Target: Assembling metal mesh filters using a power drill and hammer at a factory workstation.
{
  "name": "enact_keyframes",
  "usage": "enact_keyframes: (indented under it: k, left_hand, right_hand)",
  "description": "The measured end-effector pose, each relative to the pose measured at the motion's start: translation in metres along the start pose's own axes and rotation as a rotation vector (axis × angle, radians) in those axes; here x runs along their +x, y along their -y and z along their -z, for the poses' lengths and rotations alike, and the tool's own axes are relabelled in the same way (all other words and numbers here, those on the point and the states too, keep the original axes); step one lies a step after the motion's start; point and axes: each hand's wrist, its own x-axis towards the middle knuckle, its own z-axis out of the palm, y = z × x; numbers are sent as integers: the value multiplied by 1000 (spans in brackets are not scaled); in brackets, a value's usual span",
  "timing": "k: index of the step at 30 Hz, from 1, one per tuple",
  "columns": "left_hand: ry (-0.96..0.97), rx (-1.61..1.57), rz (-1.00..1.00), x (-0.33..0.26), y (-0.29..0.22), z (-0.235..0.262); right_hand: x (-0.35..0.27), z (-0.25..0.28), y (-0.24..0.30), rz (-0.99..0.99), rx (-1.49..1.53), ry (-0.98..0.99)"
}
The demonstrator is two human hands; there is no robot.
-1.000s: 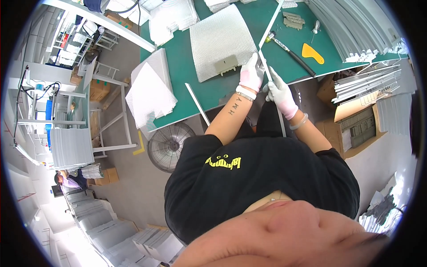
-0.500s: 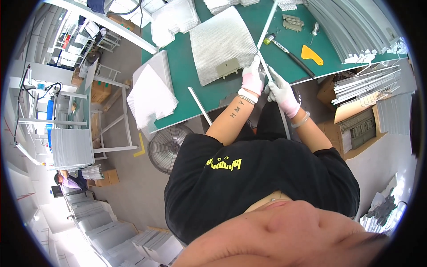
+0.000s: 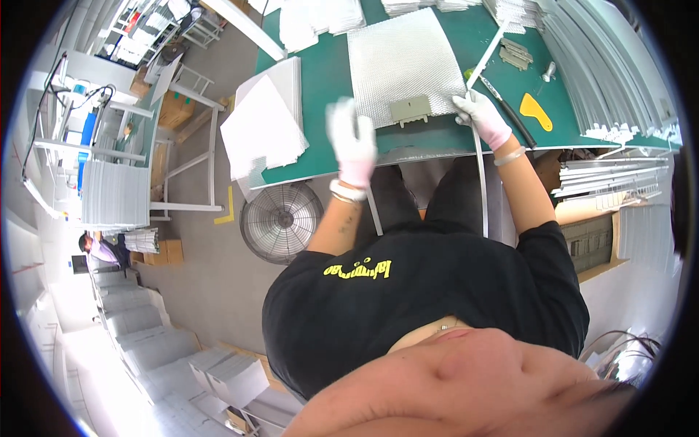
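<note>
In a white glove, my right hand (image 3: 480, 120) is closed round a long thin white strip (image 3: 483, 182). The strip runs from over the table down past its front edge to my lap. My left hand (image 3: 352, 142), also gloved, is raised off the near table edge with its fingers apart and nothing in them; its fingertips are blurred. Below its wrist a second white strip (image 3: 375, 213) shows, its upper part hidden. Between the hands lies a silvery textured mesh sheet (image 3: 404, 62), with a grey-green plastic piece (image 3: 410, 110) on its near edge.
Right of the strip lie a hammer (image 3: 515, 120), a yellow scraper (image 3: 536, 111), a screwdriver (image 3: 549, 72) and grey-green plastic pieces (image 3: 515, 54). Tall grey panels (image 3: 619, 65) stand at the right. White sheets (image 3: 263, 131) overhang the table's left edge, near a floor fan (image 3: 282, 222).
My left hand has let go of the strip and moved left, opening. My right hand has shifted up and right, still holding the strip, which now stands more upright.
</note>
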Motion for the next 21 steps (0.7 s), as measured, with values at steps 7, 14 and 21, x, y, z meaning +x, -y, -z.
enact_keyframes:
  k: [7,14,21]
  left_hand:
    - [486,-1072,664,25,21,32]
    - [268,-690,470,23,-23,46]
    - [345,-736,310,20,-70,69]
  right_hand:
    - [-14,-1,0,93,-53,54]
    - [-52,-17,31,250,-170,-50]
    - [-87,-39,51,374,-117,-40]
